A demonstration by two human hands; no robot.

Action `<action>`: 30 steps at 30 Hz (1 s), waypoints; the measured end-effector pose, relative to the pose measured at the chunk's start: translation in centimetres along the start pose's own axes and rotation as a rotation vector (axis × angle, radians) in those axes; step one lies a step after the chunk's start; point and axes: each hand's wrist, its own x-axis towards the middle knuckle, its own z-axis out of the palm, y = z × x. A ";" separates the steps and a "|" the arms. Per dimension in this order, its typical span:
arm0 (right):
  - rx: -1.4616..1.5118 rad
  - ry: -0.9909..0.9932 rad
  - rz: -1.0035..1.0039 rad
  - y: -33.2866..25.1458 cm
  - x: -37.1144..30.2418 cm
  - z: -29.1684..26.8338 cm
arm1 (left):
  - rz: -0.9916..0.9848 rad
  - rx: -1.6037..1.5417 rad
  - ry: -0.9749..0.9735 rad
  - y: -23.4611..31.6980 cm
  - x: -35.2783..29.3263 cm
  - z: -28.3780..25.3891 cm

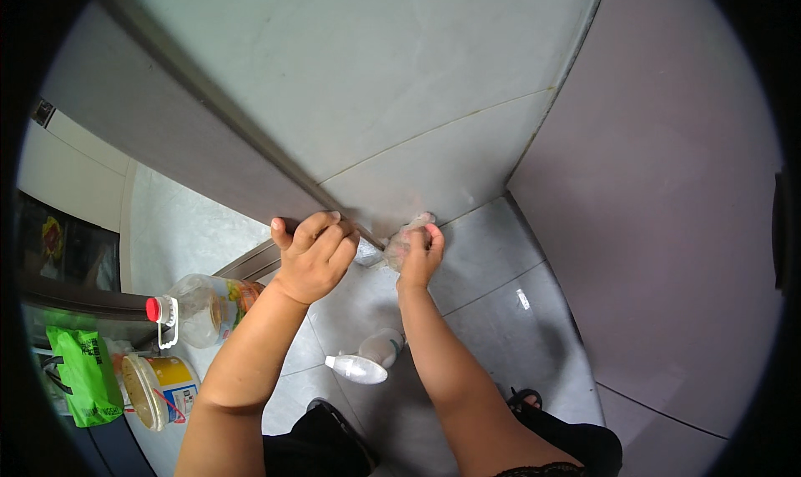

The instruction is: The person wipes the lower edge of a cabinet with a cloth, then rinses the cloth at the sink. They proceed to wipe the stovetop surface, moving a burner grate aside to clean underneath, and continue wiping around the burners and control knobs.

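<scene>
Pinching 1 pale wad (402, 242) near the wall (434, 77) is the right hand (423, 258) (left hand (315, 256) loosely spread).

The left hand (315, 256) and right hand (421, 260) are both bare, as are the left forearm (250, 343) and right forearm (450, 360). Plain black cloth is worn on the left leg (300, 448) and right leg (594, 445). A scalloped edge of black lace (546, 471) is seen beside the right forearm; its garment cannot be told. A dark, strapped, open-toed sandal (518, 397) is worn on the right foot, and dark footwear (344, 420), partly hidden, on the left.
</scene>
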 end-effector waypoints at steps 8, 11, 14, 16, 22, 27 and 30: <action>-0.255 0.233 -0.377 2.4 1.3 1.2 | 0.014 0.026 0.042 0.2 0.3 0.4; -0.006 0.242 0.215 3.8 3.6 0.4 | 0.001 0.007 0.047 0.2 0.5 0.3; 0.166 0.208 0.516 2.4 4.6 0.8 | 0.025 0.019 0.037 -0.2 0.3 0.2; 0.158 0.234 0.415 1.0 3.4 0.8 | 0.002 -0.015 0.029 0.2 0.3 0.4; -0.102 0.150 -0.286 -7.9 -3.3 3.4 | -0.002 0.016 0.043 0.2 -0.1 0.5; -0.332 0.335 -0.412 -0.8 2.4 1.4 | 0.020 0.019 0.071 0.2 0.4 0.6; -0.072 0.274 -0.199 2.8 5.5 0.5 | 0.008 0.014 0.050 0.4 0.2 0.3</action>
